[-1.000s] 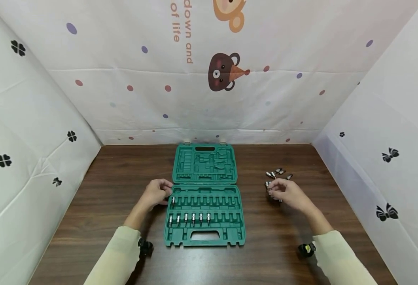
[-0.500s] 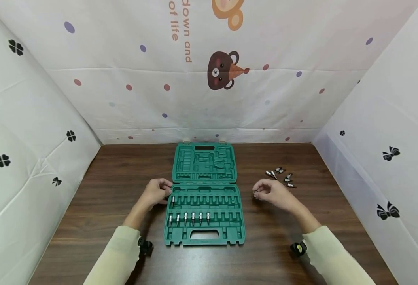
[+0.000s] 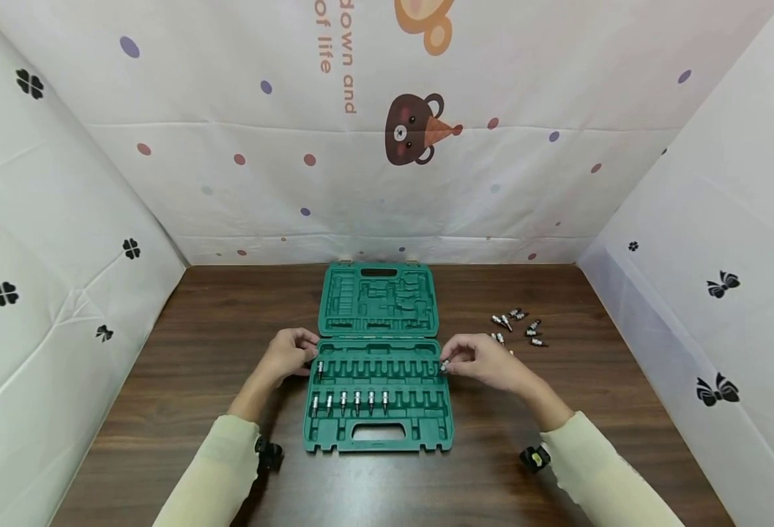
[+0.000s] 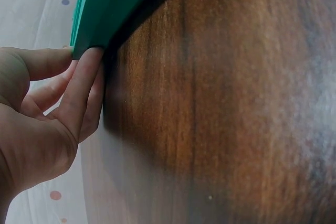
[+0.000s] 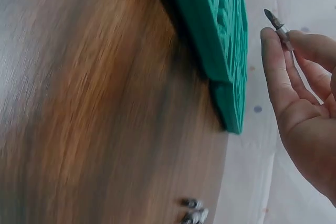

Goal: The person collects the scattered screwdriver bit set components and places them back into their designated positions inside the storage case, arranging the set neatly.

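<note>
A green tool case [image 3: 419, 433] lies unfolded on the table, its lid [image 3: 378, 301] toward the back wall. My left hand [image 3: 288, 355] holds the case's left edge, thumb on top and fingers against the side in the left wrist view. Between thumb and fingertips, my right hand [image 3: 485, 360] pinches a bit socket [image 5: 282, 31] with a dark pointed tip and silver base, at the case's right edge. Several bit sockets [image 3: 357, 401] sit in the left part of the lower row of slots. A single bit socket [image 3: 320, 370] occupies the upper row's left end.
Several loose bit sockets [image 3: 537, 342] lie scattered on the brown wooden table [image 3: 215, 315] right of the case, partly behind my right hand. White printed sheets [image 3: 228, 197] wall off the back and both sides.
My right hand has moved left from the loose pile to the case's right edge, carrying a bit socket. My left hand has stayed at the case's left edge.
</note>
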Demonstrator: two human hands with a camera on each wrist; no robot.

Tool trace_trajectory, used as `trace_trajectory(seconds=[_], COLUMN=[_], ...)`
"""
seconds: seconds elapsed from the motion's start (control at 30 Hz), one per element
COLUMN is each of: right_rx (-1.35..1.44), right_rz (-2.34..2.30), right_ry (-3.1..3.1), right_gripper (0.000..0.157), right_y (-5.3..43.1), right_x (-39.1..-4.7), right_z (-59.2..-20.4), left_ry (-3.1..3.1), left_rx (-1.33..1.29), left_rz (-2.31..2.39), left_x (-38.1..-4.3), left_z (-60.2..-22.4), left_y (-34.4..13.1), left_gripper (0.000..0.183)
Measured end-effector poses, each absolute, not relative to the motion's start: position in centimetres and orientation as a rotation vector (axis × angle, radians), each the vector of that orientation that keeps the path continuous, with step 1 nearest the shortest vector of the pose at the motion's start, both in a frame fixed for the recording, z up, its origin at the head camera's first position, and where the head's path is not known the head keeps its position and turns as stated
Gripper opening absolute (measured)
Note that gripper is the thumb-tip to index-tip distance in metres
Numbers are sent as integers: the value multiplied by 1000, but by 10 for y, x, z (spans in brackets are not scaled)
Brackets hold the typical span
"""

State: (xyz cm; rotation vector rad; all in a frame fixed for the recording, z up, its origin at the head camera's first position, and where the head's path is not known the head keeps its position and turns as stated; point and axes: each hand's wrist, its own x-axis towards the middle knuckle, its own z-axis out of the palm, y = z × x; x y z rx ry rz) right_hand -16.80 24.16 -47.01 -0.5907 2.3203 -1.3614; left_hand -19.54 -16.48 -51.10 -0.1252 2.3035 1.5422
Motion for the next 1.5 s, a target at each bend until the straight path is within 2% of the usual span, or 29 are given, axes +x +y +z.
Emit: trace_trajectory(seconds=[0.77, 1.5], right_rx=[-791, -1006], right_rz=[-1127, -900], right_ry=[2349, 2447], right_gripper=[6, 6], right_y=[183, 161], right_x=[-160, -151], right_z=[-473, -486], left_ry=[2292, 2313], left_rx=[-140, -109], left_rz=[1539, 1541], left_x=[-196, -198], left_z=[-509, -513], left_y=[-165, -165], left_gripper=[19, 19])
